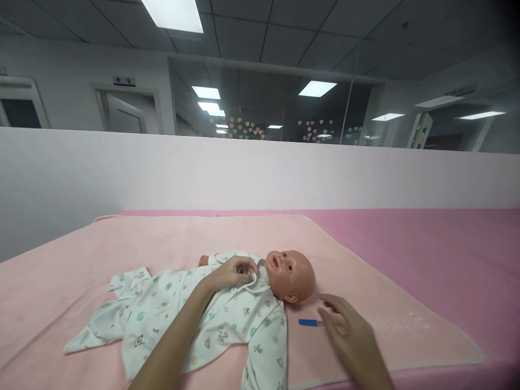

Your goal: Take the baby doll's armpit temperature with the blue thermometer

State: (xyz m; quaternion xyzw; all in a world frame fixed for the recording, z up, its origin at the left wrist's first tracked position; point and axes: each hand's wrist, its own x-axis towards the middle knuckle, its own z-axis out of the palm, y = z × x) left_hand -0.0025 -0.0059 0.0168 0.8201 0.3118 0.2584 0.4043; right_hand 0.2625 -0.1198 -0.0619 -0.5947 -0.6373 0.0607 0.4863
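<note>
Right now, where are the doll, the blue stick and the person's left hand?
doll (296, 273): head view, on its head.
blue stick (307, 322): head view, on its blue end.
left hand (232, 273): head view, on its back.

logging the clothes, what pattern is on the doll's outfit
The outfit is white with small teal cartoon prints; head view.

This looks like an infant-care training room inside an office-type building, though the far end is dim. A grid of ceiling tiles (309, 32) with flat panel lights (173, 13), a signed door (124, 114) and a glass partition (276, 103) dotted with heart stickers (244, 129) give the institutional look. A dressed baby doll (290, 273) lies on a pink blanket (203, 233) over a padded bench (426, 244) against a low white wall (244, 173).
</note>
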